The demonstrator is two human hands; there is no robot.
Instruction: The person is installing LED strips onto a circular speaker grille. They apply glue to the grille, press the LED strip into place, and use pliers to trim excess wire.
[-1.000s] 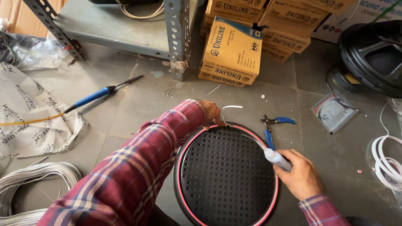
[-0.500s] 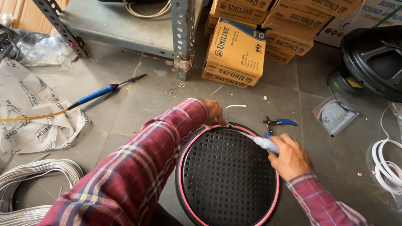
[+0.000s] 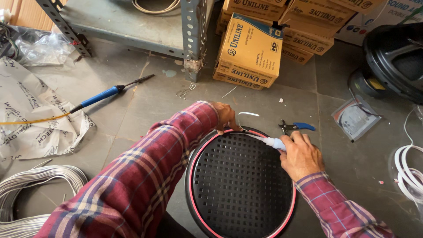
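Note:
A round black speaker grille (image 3: 241, 185) with a red rim stands on the floor between my arms. My left hand (image 3: 225, 116) presses on its far rim, fingers curled over the edge. My right hand (image 3: 300, 155) grips a small white glue tube (image 3: 274, 143), whose thin nozzle points left along the top rim toward my left hand. Blue-handled pliers (image 3: 296, 127) lie on the floor just beyond my right hand. Both sleeves are red plaid.
A blue-handled soldering iron (image 3: 105, 93) lies at left by a crumpled plastic bag (image 3: 35, 119). Yellow cardboard boxes (image 3: 252, 50) and a grey metal rack leg (image 3: 192, 35) stand behind. A black speaker (image 3: 394, 59), a small packet (image 3: 355, 118) and white cable coils (image 3: 410, 174) are at right.
My right hand has carried the glue tube leftward onto the grille's top rim, nearer my left hand. The left hand stays on the rim.

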